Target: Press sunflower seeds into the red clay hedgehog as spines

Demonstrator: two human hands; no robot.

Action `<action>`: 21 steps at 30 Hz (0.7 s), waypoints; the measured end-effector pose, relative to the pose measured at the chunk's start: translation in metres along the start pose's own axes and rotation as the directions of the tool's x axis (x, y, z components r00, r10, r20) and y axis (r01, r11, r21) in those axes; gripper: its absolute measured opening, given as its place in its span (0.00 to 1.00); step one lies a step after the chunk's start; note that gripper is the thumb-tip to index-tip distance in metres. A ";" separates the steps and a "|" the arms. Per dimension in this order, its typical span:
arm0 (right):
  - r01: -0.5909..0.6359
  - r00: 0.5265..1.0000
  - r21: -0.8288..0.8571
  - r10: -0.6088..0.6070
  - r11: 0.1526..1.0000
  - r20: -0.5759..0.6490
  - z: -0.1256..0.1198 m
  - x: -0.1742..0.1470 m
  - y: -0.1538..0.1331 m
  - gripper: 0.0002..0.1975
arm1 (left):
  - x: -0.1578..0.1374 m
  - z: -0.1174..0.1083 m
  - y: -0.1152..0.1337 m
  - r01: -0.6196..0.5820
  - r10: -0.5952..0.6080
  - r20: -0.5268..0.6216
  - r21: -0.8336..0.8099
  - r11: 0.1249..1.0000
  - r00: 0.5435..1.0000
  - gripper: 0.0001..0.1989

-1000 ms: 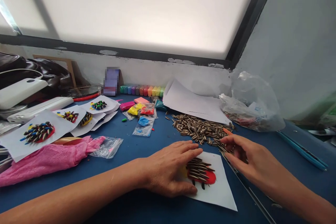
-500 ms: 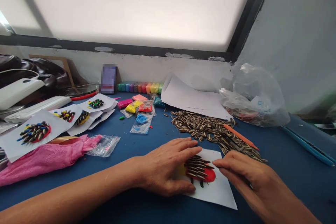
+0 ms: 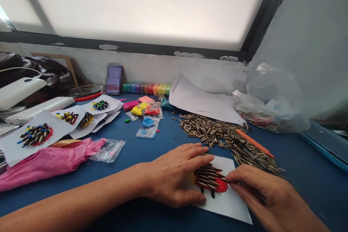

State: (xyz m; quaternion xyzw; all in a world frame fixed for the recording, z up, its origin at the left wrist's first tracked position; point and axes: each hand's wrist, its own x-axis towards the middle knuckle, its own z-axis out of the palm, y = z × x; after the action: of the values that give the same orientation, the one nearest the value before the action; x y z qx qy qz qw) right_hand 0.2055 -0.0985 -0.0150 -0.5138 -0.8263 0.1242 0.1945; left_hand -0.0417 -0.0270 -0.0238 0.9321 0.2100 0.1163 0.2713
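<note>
My left hand (image 3: 174, 175) rests on a white paper sheet (image 3: 233, 208) with its fingers spread and thumb stretched along the near side. Between thumb and fingers lies a red clay shape (image 3: 223, 185), stuck with rows of striped sunflower seeds (image 3: 208, 177) that point right. Short black clay pieces (image 3: 212, 194) sit under it, and a bit of yellow clay shows beside my palm. My right hand (image 3: 268, 195) is pinched at the right edge of the red clay, holding a sunflower seed (image 3: 224, 179) whose tip meets the clay.
Behind the paper spreads a sunflower seed pile (image 3: 209, 128), with an orange pencil-like stick (image 3: 255, 143) on it. Clay packets (image 3: 148, 122), stacked papers (image 3: 201, 101) and a plastic bag (image 3: 272, 105) stand further back. Left are decorated cards (image 3: 58, 134) and a pink cloth (image 3: 51, 163).
My right fingertips have come down to the red clay's right edge, and the seed in them now shows. My left hand stays spread over the paper. The view has shifted slightly.
</note>
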 end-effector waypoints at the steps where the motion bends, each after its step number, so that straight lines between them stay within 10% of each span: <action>1: 0.011 1.000 -0.011 -0.011 1.000 -0.012 0.001 0.000 0.001 0.08 | 0.000 0.000 0.000 -0.003 0.003 -0.003 0.003 1.000 1.000 0.41; 21: 0.123 0.987 -0.131 -0.135 0.984 -0.090 0.010 0.003 0.001 0.08 | 0.000 0.002 -0.002 -0.034 0.034 0.005 0.046 0.998 0.999 0.35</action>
State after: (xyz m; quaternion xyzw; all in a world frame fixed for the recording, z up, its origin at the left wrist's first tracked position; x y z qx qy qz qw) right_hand 0.2011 -0.0956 -0.0238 -0.4757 -0.8535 0.0340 0.2099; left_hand -0.0419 -0.0263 -0.0270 0.9418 0.1960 0.1139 0.2483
